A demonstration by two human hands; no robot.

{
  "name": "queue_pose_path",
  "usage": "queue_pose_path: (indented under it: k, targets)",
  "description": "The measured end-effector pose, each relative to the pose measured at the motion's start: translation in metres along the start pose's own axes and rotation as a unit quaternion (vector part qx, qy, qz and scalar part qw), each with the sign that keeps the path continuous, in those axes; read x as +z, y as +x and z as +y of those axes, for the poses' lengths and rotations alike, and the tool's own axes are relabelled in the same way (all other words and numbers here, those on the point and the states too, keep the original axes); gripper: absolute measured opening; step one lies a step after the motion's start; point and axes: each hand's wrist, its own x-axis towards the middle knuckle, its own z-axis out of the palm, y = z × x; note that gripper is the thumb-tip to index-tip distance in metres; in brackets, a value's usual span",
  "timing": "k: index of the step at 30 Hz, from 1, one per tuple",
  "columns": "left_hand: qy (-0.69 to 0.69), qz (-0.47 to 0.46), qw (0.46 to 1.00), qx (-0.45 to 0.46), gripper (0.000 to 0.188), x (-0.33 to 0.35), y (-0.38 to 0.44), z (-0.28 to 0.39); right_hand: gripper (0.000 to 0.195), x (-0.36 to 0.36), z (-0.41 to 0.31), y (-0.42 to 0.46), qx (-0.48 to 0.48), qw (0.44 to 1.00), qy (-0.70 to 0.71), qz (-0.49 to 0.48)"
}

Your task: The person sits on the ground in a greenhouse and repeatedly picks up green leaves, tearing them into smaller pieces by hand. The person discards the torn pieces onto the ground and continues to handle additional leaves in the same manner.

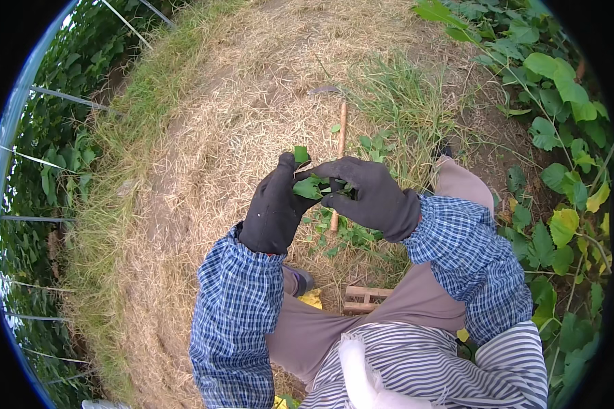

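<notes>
Both hands wear dark gloves and meet over the straw-covered ground. Between the fingers of my left hand [278, 204] are green leaf pieces [308, 188], and one small piece [301, 154] shows at its fingertips. My right hand [371, 191] reaches in from the right, its thumb and fingers bent around more of the leaves. Beyond and below the hands, a sickle lies on the straw, its wooden handle [343, 128] partly hidden behind the right hand and its curved blade [325, 90] at the far end. Cut leaves [355, 234] are scattered around the handle's near end.
Leafy vines [552, 179] grow along the right side. Tall grass [409, 102] stands ahead to the right. A small slatted wooden piece [360, 299] is on the ground between the legs, near something yellow [312, 298]. White straps and more foliage line the left edge.
</notes>
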Motion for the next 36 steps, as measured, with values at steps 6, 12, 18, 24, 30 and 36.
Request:
queue_pose_path:
  k: [6,12,18,24,30,36]
  targets:
    - [0.064,-0.080,0.995,0.015,0.051,-0.011,0.006,-0.011,0.025,0.006,0.004,-0.004,-0.022,0.999,-0.030,0.000]
    - [0.036,-0.076,0.996,-0.008,0.050,-0.011,0.007,-0.011,0.015,0.001,0.006,-0.001,0.108,0.989,0.103,0.006]
    - [0.090,-0.036,0.995,0.010,0.047,-0.015,0.005,-0.010,0.014,-0.012,0.003,0.005,0.284,0.932,0.224,-0.027]
    - [0.244,0.028,0.969,0.035,0.031,-0.006,0.001,-0.005,0.015,-0.013,0.007,0.006,0.301,0.915,0.265,-0.040]
    - [0.272,0.074,0.959,0.036,0.021,-0.003,0.001,-0.008,0.014,-0.012,0.008,0.004,0.278,0.926,0.252,-0.043]
    - [0.218,0.087,0.971,0.055,0.020,0.000,-0.001,-0.005,0.018,-0.009,0.006,0.004,0.262,0.931,0.249,-0.054]
